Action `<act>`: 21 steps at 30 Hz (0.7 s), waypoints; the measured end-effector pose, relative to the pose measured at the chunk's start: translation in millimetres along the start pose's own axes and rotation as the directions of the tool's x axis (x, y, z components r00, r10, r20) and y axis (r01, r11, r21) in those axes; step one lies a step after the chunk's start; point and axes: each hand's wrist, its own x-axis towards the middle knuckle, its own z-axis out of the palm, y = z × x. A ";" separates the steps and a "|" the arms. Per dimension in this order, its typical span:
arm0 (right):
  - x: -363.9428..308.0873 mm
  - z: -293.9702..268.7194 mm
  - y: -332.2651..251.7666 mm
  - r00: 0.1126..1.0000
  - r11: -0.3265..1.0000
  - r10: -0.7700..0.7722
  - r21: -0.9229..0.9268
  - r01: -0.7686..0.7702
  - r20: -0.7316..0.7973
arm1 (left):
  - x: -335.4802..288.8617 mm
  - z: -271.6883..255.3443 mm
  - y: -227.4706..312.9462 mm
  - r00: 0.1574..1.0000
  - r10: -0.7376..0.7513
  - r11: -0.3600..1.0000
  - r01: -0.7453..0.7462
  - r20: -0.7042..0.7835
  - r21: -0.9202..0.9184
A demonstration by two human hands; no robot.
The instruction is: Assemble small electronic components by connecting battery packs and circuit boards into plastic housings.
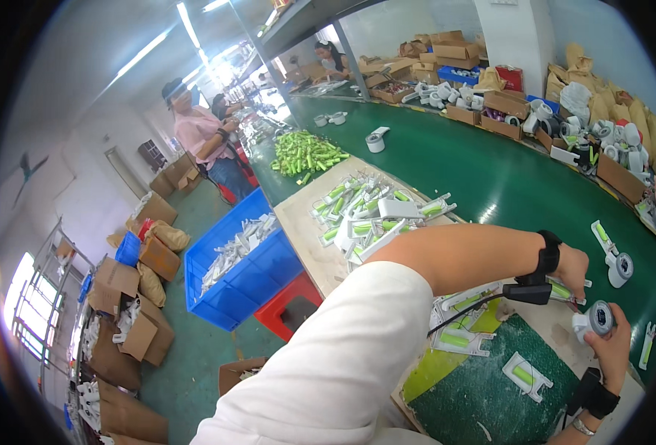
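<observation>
My left arm crosses the bench to the right, and my left hand is closed on a white plastic housing with a green battery cell. Just below it, my right hand grips a white round-headed device part with a grey face, thumb and fingers about its side. The two pieces are close together; whether they touch I cannot tell. A single white housing with a green cell lies on the dark green mat. More such housings lie beside the mat, partly behind my left forearm.
White housings with green cells are heaped on a board, behind them loose green cells. A blue crate of white parts and a red stool stand left. Round-headed assemblies lie right. A person stands far left.
</observation>
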 end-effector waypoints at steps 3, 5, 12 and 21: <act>8.2 -16.0 -21.6 0.997 0.983 0.056 -0.180 -0.046 0.052 | 5.1 -0.7 6.8 0.994 0.027 0.999 -0.030 0.103 0.031; 19.4 -13.3 -24.8 0.993 0.968 0.002 -0.251 0.027 0.114 | 10.6 -1.7 0.9 0.992 0.045 0.991 -0.060 0.120 0.117; 65.0 14.0 -25.8 0.971 0.886 -0.069 -0.433 0.165 0.229 | 30.8 -12.6 -27.3 0.969 0.048 0.869 -0.161 0.244 0.468; 121.2 36.8 -0.6 0.946 0.934 -0.180 -0.255 0.251 0.270 | 46.7 -86.3 -137.5 0.997 -0.006 0.885 -0.031 0.079 0.465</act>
